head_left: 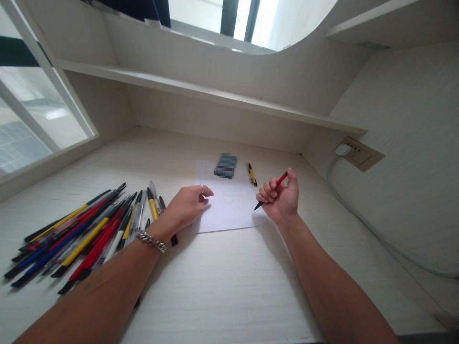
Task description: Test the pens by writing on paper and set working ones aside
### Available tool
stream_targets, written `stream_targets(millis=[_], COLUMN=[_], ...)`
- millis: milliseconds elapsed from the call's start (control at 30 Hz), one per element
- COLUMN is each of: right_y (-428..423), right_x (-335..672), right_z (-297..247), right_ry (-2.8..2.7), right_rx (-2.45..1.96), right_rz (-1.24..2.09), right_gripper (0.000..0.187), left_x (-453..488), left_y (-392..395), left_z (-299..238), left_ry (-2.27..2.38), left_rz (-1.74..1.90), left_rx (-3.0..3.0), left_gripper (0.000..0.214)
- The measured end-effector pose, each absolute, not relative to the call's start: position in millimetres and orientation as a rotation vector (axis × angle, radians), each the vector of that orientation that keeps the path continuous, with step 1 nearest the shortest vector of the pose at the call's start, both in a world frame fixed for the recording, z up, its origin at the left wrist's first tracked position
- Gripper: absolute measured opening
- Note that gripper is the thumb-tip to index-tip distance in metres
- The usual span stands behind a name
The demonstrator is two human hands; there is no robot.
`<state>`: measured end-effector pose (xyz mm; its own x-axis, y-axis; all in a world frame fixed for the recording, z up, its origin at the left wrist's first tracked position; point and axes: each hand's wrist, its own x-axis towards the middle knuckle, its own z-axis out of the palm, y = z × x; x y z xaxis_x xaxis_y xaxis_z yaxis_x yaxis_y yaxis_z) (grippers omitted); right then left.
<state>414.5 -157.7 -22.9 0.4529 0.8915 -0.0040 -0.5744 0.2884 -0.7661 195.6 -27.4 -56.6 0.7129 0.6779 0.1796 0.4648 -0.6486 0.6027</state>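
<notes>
My right hand (281,198) is closed round a red pen (282,178), with the thumb up by its top end. The pen's black tip slants down to the left over a white sheet of paper (229,210). At the sheet's left edge rests my left hand (188,205), fingers loosely bent and a little apart, with nothing seen in it. It wears a ring, and a chain bracelet (152,241) circles the wrist. Left of this hand and partly behind the forearm lies a pile of pens (86,234) in red, blue, yellow, black and clear.
A blurred-out dark object (225,166) lies at the top of the sheet. Beside it is a yellow and black pen (252,175). A shelf (215,98) spans the back of the white desk. On the right wall, a cable (358,215) runs from a socket (362,153).
</notes>
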Motion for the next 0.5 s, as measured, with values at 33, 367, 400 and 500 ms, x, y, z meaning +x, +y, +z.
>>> stream_targets(millis=[33,367,400,500], right_y=[-157.8,-158.1,-158.1,-158.3], right_x=[414.4,415.2,415.1,414.8], right_z=[-23.1,-24.1,-24.0,-23.6], right_ry=[-0.478,-0.494,-0.494,-0.496], right_rx=[-0.781,-0.759,-0.758,-0.758], right_rz=[1.033,1.029,1.029,1.033], right_gripper=[0.055,0.062,0.063,0.061], left_x=[195.5,197.1,196.7,195.3], left_y=[-27.5,-27.8,-27.6,-26.9], left_z=[-56.4,-53.5,-53.6,-54.5], left_ry=[0.868,0.881,0.881,0.874], left_rz=[0.534,0.518,0.52,0.528], left_rx=[2.384,2.376,2.377,2.38], left_gripper=[0.029,0.031,0.031,0.03])
